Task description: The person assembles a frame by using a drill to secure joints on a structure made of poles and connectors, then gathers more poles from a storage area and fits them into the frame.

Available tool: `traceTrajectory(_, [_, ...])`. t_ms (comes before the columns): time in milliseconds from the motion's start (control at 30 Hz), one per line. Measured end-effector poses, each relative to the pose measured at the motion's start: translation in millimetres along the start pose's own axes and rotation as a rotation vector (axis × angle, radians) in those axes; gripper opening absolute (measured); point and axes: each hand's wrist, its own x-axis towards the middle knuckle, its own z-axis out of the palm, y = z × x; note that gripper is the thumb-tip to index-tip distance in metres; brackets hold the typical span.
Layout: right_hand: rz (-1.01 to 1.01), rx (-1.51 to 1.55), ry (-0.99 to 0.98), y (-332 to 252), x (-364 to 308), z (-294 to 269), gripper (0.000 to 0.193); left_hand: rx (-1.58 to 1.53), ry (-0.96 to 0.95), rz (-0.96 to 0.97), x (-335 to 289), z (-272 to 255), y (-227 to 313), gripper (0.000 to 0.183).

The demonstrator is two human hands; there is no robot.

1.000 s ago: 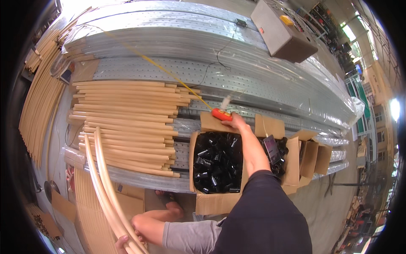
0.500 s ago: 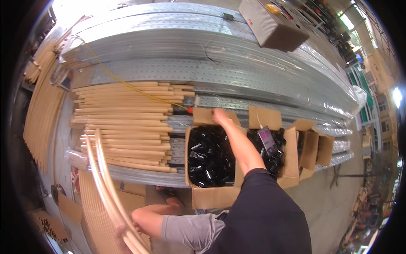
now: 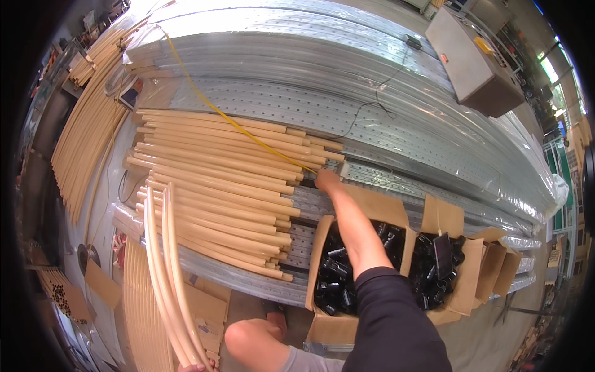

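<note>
My right hand is closed at the end of a thin yellow hose, just beyond the far flap of an open cardboard box. The hose's red end piece is hidden by my fingers. Beneath my right forearm, that box holds many black plastic pieces. At the lower edge, my left hand, mostly cut off, grips a few long glossy beige tubes that stand tilted upward. Left of my right hand, a layer of similar beige tubes lies across metal beams.
Perforated metal beams under clear film stretch across the back. A second box of black pieces has a phone over it. A large grey speaker-like box sits at the back right. More beige tubes are stacked left.
My right hand has moved from the box's far flap to the hose end, covering its red piece. The view has shifted, and my left hand with the tubes sits lower in it.
</note>
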Motion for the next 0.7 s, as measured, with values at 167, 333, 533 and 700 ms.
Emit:
traceTrajectory(167, [-0.08,-0.085,0.134,9.2,9.7,34.1,0.023,-0.023,0.01,0.034,5.3,-1.6,2.4,0.045])
traceTrajectory(333, [0.003,-0.188,0.045,9.0,-8.6,-52.8,0.02,0.0,0.022,0.026,6.1,-5.4,0.8,0.043])
traceTrajectory(533, [0.215,-0.049,0.041,115.5,1.8,-131.9,0.021,-0.017,0.003,0.038,7.9,-1.3,8.7,0.043])
traceTrajectory(700, [0.322,-0.113,0.232,176.5,-32.0,-161.0,0.025,-0.039,0.047,0.043,2.7,-0.7,6.3,0.043])
